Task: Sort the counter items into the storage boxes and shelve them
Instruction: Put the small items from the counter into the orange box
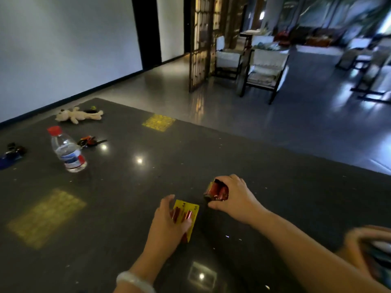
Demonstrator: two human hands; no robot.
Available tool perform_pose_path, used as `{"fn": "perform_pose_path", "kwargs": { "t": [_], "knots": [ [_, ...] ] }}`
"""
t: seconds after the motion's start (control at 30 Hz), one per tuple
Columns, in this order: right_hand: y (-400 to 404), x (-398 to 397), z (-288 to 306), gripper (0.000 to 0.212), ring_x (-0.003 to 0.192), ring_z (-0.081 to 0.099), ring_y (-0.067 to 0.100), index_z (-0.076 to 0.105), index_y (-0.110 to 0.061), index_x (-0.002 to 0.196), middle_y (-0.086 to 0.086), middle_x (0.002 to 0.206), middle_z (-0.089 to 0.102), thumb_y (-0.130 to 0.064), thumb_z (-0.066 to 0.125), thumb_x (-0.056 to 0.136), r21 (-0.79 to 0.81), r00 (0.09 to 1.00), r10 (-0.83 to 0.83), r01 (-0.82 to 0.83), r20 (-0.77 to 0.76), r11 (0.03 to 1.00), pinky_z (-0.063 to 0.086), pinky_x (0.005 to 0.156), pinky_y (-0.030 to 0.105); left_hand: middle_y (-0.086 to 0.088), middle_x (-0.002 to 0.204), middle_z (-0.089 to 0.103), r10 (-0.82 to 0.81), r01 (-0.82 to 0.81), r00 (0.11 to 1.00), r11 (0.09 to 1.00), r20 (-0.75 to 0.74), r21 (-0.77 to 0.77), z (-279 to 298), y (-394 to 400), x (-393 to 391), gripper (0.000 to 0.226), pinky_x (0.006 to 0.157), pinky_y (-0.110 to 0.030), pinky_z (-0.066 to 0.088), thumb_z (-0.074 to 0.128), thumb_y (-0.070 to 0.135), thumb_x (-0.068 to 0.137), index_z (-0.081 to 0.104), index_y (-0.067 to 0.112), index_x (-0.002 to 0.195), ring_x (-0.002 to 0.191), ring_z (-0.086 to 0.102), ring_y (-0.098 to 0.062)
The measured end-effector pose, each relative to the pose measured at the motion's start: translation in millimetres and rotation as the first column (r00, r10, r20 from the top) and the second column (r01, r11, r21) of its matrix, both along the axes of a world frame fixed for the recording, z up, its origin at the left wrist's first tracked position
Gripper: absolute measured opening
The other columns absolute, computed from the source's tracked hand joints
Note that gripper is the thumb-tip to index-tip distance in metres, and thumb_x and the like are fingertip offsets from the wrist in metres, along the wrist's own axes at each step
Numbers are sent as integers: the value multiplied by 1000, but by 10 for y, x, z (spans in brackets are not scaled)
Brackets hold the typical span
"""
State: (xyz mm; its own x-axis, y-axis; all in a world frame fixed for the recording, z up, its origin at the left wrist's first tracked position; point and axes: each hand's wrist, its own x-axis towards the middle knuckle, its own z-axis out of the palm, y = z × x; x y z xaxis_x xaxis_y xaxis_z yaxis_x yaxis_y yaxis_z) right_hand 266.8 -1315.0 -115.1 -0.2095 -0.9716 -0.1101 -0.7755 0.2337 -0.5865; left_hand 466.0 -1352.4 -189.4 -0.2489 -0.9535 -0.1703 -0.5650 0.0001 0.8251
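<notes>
On the dark, glossy table [243,157] both hands work near the front edge. The left hand [167,220] lies over a yellow battery card [191,210] marked AA, its thumb pressed on the card's lower part and its fingers curved over the left side of the red cells, so this grip is closed on the card, which lies flat on the table. Just to the right, close to but apart from the card, the right hand [234,195] has fingers and thumb curled round a red battery pack [218,191] (shrink-wrapped, it seems), which sits on the table surface. A pale bracelet [133,281] circles the left wrist. Well off to the left stands an upright water bottle [67,151] with a red cap; just behind it lies a bunch of keys [91,141], and further back a plush toy [78,115] lies on its side
</notes>
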Motion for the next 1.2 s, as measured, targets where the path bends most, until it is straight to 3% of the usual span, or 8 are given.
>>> {"fn": "perform_pose_path", "kwargs": {
  "t": [0.13,0.3,0.4,0.57,0.73,0.93,1.07,1.2],
  "knots": [
    [823,-571,418,74,120,37,11,38,-30,138,-7,126,42,-42,75,75,-81,996,-72,67,-58,994,37,103,32,5,126,43,-123,126,985,992,-125,21,347,665,-563,71,77,-31,57,70,38,84,28,56,138,103,53,-11],
    [1986,-1163,666,71,118,37,9,38,-34,136,-12,123,42,-44,74,75,-162,966,-227,206,-124,965,37,101,32,5,115,51,-243,256,925,967,-293,7,890,1503,-1231,48,57,-30,59,75,40,76,49,50,115,96,62,-20],
    [2659,-1486,684,67,112,42,9,44,-36,131,-14,115,45,-43,77,73,-237,931,-344,308,-126,921,42,95,32,10,109,60,-338,367,866,930,-368,8,1159,2003,-1563,54,65,-30,59,76,49,65,49,44,111,95,64,-13],
    [3430,-1916,461,66,107,46,12,52,-32,127,-13,104,46,-35,83,69,-312,860,-505,461,-74,831,36,83,24,-4,114,64,-329,521,777,814,-537,256,1224,2556,-1975,59,81,-42,58,79,30,69,49,35,120,96,70,-21],
    [3771,-2035,177,67,107,37,5,49,-32,129,-13,108,43,-39,80,71,-293,839,-541,503,-62,813,34,81,21,3,129,53,-451,567,817,744,-361,354,1029,2863,-2272,83,98,-49,48,81,17,69,36,49,131,117,54,-23],
    [3844,-2077,-56,66,113,41,11,47,-32,131,-14,112,41,-32,80,73,-353,767,-636,620,84,701,37,84,24,9,145,33,-568,565,819,778,-75,274,915,3190,-2507,79,110,-42,37,63,11,89,17,44,144,129,39,-14],
    [3868,-2117,-105,67,111,48,15,48,-30,131,-11,113,45,-30,80,73,-371,736,-658,662,159,651,47,91,36,9,139,42,-506,508,861,845,-60,167,782,3393,-2635,71,113,-42,33,61,11,90,25,40,143,131,39,-13],
    [3915,-2144,-141,67,113,44,15,47,-31,132,-11,112,44,-25,80,74,-357,734,-648,671,200,650,42,88,30,7,133,45,-493,499,866,849,-83,172,692,3580,-2757,54,112,-37,30,57,19,94,31,33,139,128,40,-14]
  ]
}}
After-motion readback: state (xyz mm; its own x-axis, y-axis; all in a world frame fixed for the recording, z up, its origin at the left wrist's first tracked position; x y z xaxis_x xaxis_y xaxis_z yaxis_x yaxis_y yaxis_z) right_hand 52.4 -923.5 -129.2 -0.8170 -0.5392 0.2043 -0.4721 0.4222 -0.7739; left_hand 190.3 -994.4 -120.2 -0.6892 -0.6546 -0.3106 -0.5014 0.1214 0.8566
